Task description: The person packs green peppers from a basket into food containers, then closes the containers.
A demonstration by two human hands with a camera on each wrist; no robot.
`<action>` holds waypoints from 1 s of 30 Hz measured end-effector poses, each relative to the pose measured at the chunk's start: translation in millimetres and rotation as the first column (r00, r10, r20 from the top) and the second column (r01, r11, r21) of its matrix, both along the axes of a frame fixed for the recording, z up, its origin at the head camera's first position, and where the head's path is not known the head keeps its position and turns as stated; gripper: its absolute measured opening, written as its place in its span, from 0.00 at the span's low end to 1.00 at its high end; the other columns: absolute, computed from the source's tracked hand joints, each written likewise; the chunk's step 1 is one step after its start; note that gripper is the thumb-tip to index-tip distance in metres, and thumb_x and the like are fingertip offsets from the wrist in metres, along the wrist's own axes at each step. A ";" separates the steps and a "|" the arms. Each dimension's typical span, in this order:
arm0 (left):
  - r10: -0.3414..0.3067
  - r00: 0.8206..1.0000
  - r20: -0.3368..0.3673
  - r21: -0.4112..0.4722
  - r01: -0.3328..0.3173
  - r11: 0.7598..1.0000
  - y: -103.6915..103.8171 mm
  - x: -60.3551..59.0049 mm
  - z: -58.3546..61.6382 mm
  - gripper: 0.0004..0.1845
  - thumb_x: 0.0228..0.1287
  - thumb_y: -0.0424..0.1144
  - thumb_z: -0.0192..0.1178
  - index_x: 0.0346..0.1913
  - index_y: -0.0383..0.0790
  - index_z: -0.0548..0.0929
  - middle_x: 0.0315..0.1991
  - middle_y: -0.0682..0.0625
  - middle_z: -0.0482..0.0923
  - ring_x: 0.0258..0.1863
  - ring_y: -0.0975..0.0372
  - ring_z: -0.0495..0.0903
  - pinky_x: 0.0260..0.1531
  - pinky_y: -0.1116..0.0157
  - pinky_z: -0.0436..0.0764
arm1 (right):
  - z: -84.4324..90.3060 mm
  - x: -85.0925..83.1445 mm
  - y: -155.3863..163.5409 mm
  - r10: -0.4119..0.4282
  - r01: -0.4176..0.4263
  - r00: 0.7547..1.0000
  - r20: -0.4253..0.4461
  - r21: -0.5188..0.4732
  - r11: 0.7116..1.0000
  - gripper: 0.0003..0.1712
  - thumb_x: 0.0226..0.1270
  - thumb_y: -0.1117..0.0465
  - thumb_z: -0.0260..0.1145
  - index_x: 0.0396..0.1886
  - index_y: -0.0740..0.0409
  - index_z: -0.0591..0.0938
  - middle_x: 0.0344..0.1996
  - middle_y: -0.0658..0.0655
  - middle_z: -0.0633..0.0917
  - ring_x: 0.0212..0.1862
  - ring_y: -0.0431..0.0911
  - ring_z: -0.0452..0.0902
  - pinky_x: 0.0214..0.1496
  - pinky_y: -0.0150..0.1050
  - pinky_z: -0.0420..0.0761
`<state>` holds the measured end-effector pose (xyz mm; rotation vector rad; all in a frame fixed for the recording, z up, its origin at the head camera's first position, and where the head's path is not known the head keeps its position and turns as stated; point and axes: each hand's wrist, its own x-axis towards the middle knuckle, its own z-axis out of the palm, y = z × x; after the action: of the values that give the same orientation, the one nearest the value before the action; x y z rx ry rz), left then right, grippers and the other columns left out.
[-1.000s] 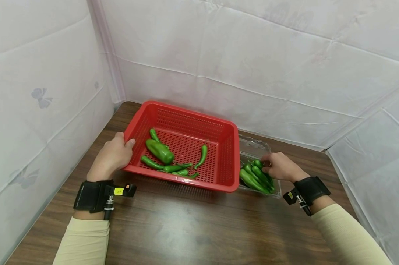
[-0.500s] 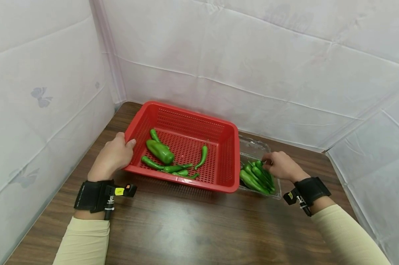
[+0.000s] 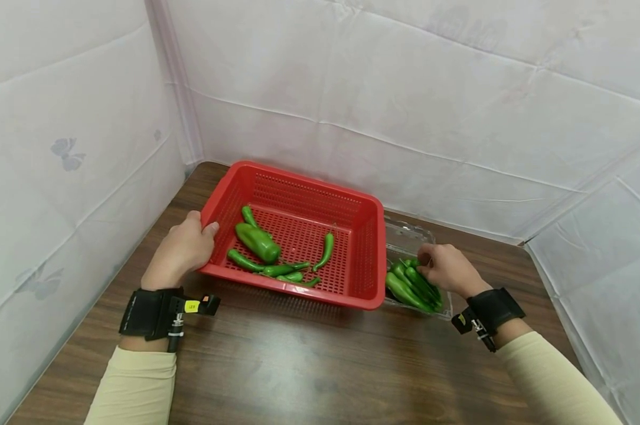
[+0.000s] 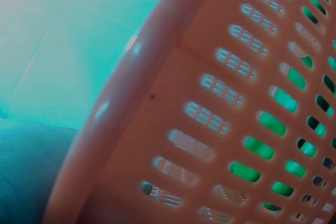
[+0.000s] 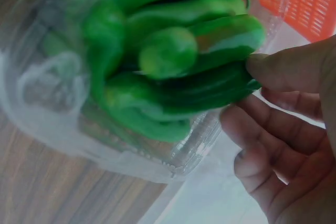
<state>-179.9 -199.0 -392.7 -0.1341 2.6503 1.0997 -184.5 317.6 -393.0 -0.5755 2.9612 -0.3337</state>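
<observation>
Left hand grips the red basket's left rim; right hand pinches a green pepper in the clear tray.

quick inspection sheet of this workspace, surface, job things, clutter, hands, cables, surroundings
surface: dark wood-grain table, bare at the near side.
job's things: red basket with several green peppers lying loose inside; clear plastic tray beside it on the right, holding a stack of green peppers.
clutter: nothing seen.
grippers: left hand grips the basket's left rim; right hand has thumb and fingers on a pepper at the top of the stack.
cables: nothing seen; black wrist straps with small devices only.
surroundings: white cloth hung behind and at both sides.
</observation>
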 end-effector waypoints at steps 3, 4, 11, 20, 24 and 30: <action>0.004 1.000 0.000 -0.004 -0.004 1.000 0.2 0.5 0.1 0.29 0.85 0.48 0.40 0.69 0.23 0.59 0.43 0.32 0.79 0.34 0.53 0.83 0.26 0.64 0.76 | -0.3 0.5 -1.5 0.010 -0.010 1.000 -0.026 0.011 1.000 0.06 0.65 0.67 0.71 0.41 0.59 0.86 0.32 0.56 0.87 0.33 0.46 0.82 0.36 0.46 0.82; 0.005 1.000 0.001 -0.005 -0.005 1.000 0.1 0.6 0.2 0.29 0.85 0.48 0.40 0.69 0.23 0.59 0.43 0.32 0.79 0.34 0.53 0.83 0.26 0.64 0.76 | -0.5 0.4 -1.9 0.016 -0.015 0.999 -0.038 0.017 1.000 0.08 0.64 0.68 0.71 0.42 0.59 0.86 0.32 0.56 0.87 0.33 0.46 0.82 0.36 0.46 0.82; 0.009 1.000 0.004 -0.003 -0.009 1.000 0.4 1.5 1.2 0.29 0.85 0.49 0.40 0.69 0.23 0.59 0.44 0.32 0.79 0.34 0.52 0.82 0.27 0.63 0.77 | -0.5 0.7 -6.1 0.064 -0.061 0.996 -0.067 0.057 0.997 0.11 0.62 0.68 0.70 0.45 0.61 0.87 0.34 0.59 0.87 0.35 0.50 0.82 0.35 0.47 0.82; 0.017 1.000 0.008 -0.003 -0.017 1.000 1.4 1.2 2.4 0.28 0.84 0.49 0.40 0.68 0.25 0.60 0.44 0.32 0.79 0.34 0.53 0.82 0.25 0.64 0.76 | 4.1 0.0 -4.1 0.031 -0.030 0.997 -0.066 0.005 1.000 0.14 0.63 0.70 0.62 0.46 0.61 0.88 0.36 0.59 0.84 0.32 0.46 0.75 0.34 0.42 0.73; 0.014 1.000 0.002 0.002 -0.014 1.000 1.0 1.3 2.3 0.28 0.84 0.49 0.41 0.68 0.24 0.60 0.45 0.31 0.78 0.34 0.52 0.82 0.25 0.64 0.76 | 5.2 0.0 -2.8 0.028 -0.028 0.998 -0.048 -0.002 1.000 0.14 0.65 0.70 0.61 0.47 0.62 0.87 0.38 0.61 0.85 0.31 0.44 0.76 0.34 0.41 0.73; 0.016 1.000 0.001 0.006 -0.016 1.000 2.2 1.4 1.5 0.28 0.84 0.48 0.42 0.68 0.24 0.60 0.45 0.31 0.78 0.34 0.52 0.83 0.25 0.65 0.78 | 0.6 -0.2 1.1 0.010 -0.010 1.000 -0.010 -0.018 1.000 0.13 0.68 0.70 0.62 0.48 0.63 0.87 0.37 0.60 0.88 0.29 0.41 0.77 0.32 0.38 0.74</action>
<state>-178.5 -196.8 -391.2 -0.1549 2.6488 1.1126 -184.7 318.7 -392.4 -0.5959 2.9663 -0.3588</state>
